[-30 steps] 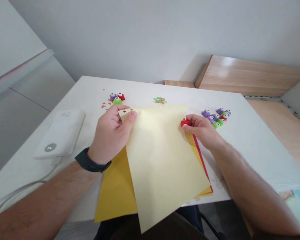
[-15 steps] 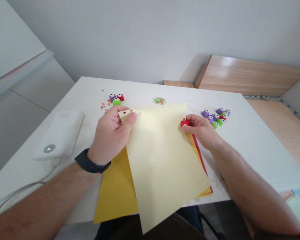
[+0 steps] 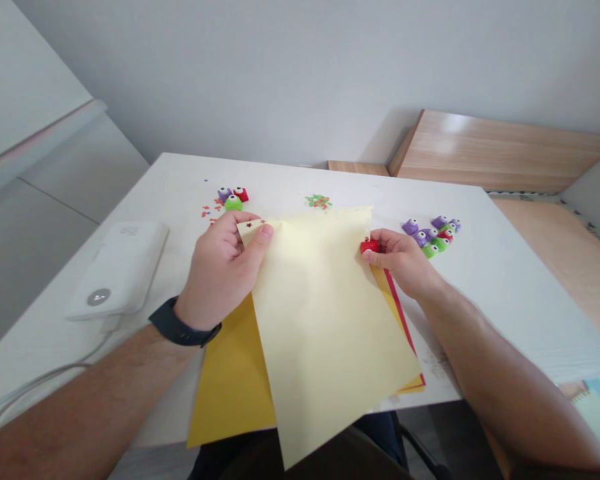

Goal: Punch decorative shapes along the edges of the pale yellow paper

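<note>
My left hand [image 3: 230,260] pinches the top left corner of a pale yellow sheet of paper [image 3: 325,320] between thumb and fingers. Small star-shaped holes show near that corner. At the sheet's right edge, my right hand [image 3: 397,260] is closed on a small red paper punch [image 3: 369,247], its thumb in front. The punch sits on the edge of the paper, with a few cut holes just above it. Beneath the raised sheet lie darker yellow paper [image 3: 230,373] and a red-edged sheet [image 3: 399,303], mostly covered.
Several purple, green and red punches [image 3: 433,233] cluster on the right of the white table [image 3: 505,293]. Three more punches [image 3: 233,203] stand at the back left beside orange paper bits [image 3: 206,212]. Green and orange cutouts [image 3: 319,201] lie centre back. A white corded device [image 3: 123,267] is at left.
My right hand and the red punch have shifted very slightly left along with the paper's edge. My left hand keeps its hold in the same place.
</note>
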`<action>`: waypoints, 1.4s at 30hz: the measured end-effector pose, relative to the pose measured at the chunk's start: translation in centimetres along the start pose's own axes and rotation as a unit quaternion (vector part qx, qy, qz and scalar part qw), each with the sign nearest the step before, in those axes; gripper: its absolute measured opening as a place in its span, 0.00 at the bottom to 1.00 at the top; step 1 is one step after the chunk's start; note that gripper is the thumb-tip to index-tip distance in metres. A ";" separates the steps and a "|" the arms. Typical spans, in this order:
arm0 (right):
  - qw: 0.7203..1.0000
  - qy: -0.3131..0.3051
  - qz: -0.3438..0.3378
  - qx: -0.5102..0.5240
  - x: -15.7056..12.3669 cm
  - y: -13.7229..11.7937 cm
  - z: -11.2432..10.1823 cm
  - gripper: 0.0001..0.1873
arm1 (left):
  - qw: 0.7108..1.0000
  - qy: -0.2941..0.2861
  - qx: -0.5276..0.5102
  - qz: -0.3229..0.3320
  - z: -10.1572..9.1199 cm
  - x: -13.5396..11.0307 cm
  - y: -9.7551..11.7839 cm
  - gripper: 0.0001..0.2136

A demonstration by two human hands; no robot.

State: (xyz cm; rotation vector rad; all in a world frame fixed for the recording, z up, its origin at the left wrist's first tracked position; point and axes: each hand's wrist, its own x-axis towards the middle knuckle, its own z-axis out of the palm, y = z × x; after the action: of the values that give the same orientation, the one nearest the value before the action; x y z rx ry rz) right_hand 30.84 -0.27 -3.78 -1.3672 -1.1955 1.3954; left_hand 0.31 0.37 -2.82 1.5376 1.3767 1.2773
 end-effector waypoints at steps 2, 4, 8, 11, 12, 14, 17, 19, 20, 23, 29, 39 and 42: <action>1.000 0.001 0.000 -0.002 0.0 0.0 0.0 0.18 | 1.000 -0.002 0.005 0.003 0.0 0.0 0.1 0.13; 1.000 0.000 -0.001 0.000 0.1 0.0 0.0 0.18 | 1.000 -0.003 0.011 0.003 0.0 0.0 0.2 0.12; 1.000 -0.002 0.006 0.005 0.2 0.1 0.0 0.19 | 1.000 -0.004 0.018 0.003 0.0 0.0 0.2 0.12; 1.000 0.002 0.009 0.003 0.2 0.1 0.0 0.19 | 1.000 -0.009 0.013 -0.001 0.0 -0.1 0.0 0.13; 1.000 0.002 0.011 0.002 0.2 0.1 0.0 0.20 | 1.000 -0.010 0.014 -0.001 0.0 -0.1 0.0 0.13; 1.000 0.004 0.016 0.003 0.2 0.0 0.1 0.20 | 1.000 -0.007 0.017 0.004 0.0 -0.1 -0.1 0.13; 1.000 0.006 0.016 0.003 0.2 0.0 0.1 0.19 | 1.000 0.000 0.024 0.011 0.0 -0.1 -0.2 0.13; 1.000 0.006 0.016 -0.001 0.2 0.1 0.1 0.19 | 0.999 -0.001 0.028 0.015 0.0 -0.1 -0.3 0.12; 1.000 0.006 0.016 -0.004 0.3 0.1 0.1 0.19 | 0.999 -0.002 0.031 0.016 0.0 -0.1 -0.3 0.13; 1.000 0.008 0.015 -0.016 0.4 0.3 0.1 0.19 | 0.999 -0.005 0.036 0.011 0.0 0.0 -0.3 0.14; 0.998 0.017 0.003 -0.056 0.5 0.3 0.1 0.19 | 0.999 -0.008 0.033 0.013 0.0 0.1 -0.4 0.15; 0.994 0.036 -0.016 -0.102 0.7 0.2 0.2 0.18 | 1.000 -0.013 0.020 0.007 0.0 0.1 -0.2 0.15; 0.993 0.039 -0.018 -0.107 0.7 0.2 0.2 0.17 | 1.000 -0.014 0.019 0.006 0.1 0.1 -0.2 0.14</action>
State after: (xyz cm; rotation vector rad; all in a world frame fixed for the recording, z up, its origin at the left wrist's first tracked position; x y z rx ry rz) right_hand 30.61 0.39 -4.17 -1.5245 -1.3410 1.2045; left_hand 0.33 0.47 -2.96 1.5853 1.3831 1.2397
